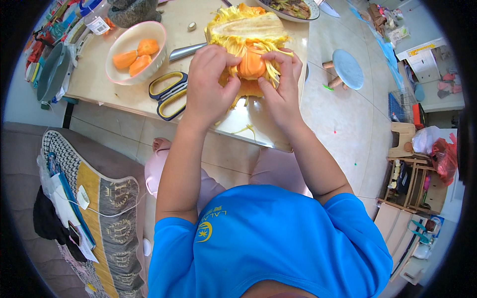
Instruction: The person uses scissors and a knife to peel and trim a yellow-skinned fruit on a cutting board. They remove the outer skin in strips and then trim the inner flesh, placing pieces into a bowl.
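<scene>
A cut piece of jackfruit (248, 31) rests on the table in front of me, its pale core uppermost and yellow strands hanging loose. Between my hands an orange jackfruit pod (251, 65) shows among the strands. My left hand (212, 80) grips the left side by the pod, thumb and forefinger at its edge. On the right side, my right hand (281, 80) pinches yellow strands beside the pod with thumb and fingers. Strands and fingers hide part of the pod. Scissors (169, 95) with navy and yellow handles lie beside my left hand, their blades hidden.
Left of the scissors stands a white bowl (161, 56) holding three orange pods. A metal handle (186, 52) lies nearby. Behind are a stone mortar (134, 13), a plastic jar (95, 20) and a dish of food (311, 15). A blue-topped stool (348, 69) stands to the right.
</scene>
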A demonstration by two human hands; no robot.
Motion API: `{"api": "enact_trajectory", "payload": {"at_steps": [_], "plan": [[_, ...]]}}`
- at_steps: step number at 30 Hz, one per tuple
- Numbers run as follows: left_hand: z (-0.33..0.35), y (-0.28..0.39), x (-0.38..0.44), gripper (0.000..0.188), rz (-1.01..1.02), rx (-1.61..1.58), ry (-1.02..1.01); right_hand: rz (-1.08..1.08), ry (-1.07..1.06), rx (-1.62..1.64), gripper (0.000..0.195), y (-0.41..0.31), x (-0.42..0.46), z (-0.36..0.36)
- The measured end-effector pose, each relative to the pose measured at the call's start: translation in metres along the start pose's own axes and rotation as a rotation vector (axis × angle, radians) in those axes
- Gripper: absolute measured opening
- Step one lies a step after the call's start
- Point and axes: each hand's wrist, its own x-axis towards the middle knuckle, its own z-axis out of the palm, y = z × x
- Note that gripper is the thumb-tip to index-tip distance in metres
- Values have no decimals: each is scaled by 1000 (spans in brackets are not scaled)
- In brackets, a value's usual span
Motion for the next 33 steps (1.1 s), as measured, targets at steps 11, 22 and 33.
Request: {"api": "enact_trajectory", "payload": {"at_steps": [11, 22, 33], "plan": [[2, -1, -1, 28, 17, 8, 10, 2, 59, -63, 37, -3, 5, 0], [0, -1, 0, 27, -5, -11, 2, -25, 62, -100, 34, 3, 15, -12], [-1, -2, 2, 25, -4, -20, -3, 39, -230, 38, 34, 4, 17, -39]]}}
